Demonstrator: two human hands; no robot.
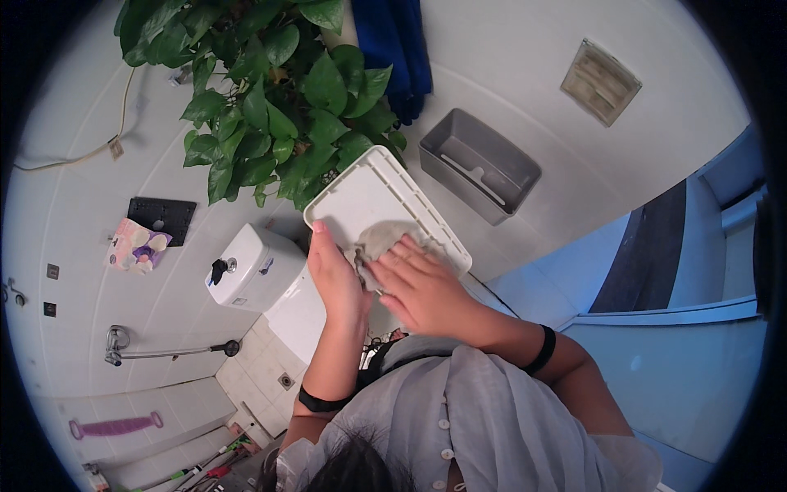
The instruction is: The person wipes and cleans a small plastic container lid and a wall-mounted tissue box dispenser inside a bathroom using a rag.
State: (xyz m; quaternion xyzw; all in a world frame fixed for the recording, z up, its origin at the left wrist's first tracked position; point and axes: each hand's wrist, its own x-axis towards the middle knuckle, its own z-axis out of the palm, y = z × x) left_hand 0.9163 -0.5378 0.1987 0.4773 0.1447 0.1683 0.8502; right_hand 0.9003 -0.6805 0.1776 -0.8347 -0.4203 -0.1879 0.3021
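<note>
A white rectangular plastic tray-like piece [352, 197] with a raised rim and a ridged strip along its right side is held tilted in front of me. My left hand [332, 275] grips its left edge, thumb up along the rim, the other fingers mostly hidden. On its lower part lies a crumpled grey-beige cloth [381, 239]. My right hand [422, 283] presses that cloth against the surface, fingers stretched over it.
A leafy green plant [279, 115] hangs just beyond the tray. A grey wall bin [484, 164] is at the right, beside a blue towel [398, 57]. At the left stand a white toilet [258, 266] and, on the wall, a shower fitting [168, 354].
</note>
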